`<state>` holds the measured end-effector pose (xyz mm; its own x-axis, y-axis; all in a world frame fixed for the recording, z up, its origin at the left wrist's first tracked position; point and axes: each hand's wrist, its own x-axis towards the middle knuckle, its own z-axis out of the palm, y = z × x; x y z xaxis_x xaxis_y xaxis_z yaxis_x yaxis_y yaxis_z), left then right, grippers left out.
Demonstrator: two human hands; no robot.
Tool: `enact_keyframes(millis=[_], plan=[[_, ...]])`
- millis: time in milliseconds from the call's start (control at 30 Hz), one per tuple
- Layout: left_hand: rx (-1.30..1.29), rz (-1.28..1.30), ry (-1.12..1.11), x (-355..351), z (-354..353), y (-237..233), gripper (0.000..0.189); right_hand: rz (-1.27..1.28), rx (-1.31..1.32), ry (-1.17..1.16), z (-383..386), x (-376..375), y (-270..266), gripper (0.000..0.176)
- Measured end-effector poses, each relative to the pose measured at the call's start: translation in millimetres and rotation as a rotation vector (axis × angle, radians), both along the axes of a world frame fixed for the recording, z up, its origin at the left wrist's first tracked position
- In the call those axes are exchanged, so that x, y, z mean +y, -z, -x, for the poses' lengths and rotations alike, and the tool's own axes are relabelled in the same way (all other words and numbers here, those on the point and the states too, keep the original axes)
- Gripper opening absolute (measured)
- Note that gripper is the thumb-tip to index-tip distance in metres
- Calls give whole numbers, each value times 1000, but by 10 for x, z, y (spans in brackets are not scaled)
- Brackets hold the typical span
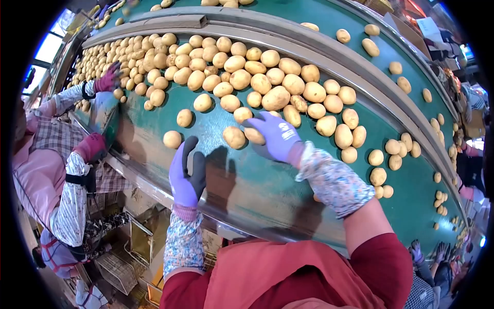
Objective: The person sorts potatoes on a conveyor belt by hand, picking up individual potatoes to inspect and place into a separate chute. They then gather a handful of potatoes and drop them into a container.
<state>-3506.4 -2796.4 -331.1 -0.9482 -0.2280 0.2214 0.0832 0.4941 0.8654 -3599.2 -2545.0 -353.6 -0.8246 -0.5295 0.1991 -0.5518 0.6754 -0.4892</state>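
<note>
Both my hands wear purple gloves with dark grip patches, and patterned sleeve covers reach up the forearms. My right hand (278,135) is closed around a potato (254,136), fingers above it and thumb below. Just left of that lies another potato (234,137) on the green conveyor belt (278,190). My left hand (188,172) is raised over the belt's near edge, thumb apart from the fingers, with nothing in it. A single potato (172,139) sits close to its fingertips. Many more potatoes (240,79) crowd the belt's far side.
A metal rail (329,54) divides this belt from a second belt (293,13) carrying scattered potatoes. At left, a co-worker in maroon gloves (91,147) reaches over the belt. Crates (116,268) stand below. Other workers' gloved hands (417,251) show at lower right.
</note>
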Motion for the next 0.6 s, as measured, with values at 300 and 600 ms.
enact_keyframes(millis=[300, 600], plan=[[-104, -41, 52, -312, 126, 160, 35, 320, -266, 343, 632, 299, -58, 33], [-2, 181, 237, -679, 362, 22, 33, -517, -488, 124, 140, -4, -225, 21]])
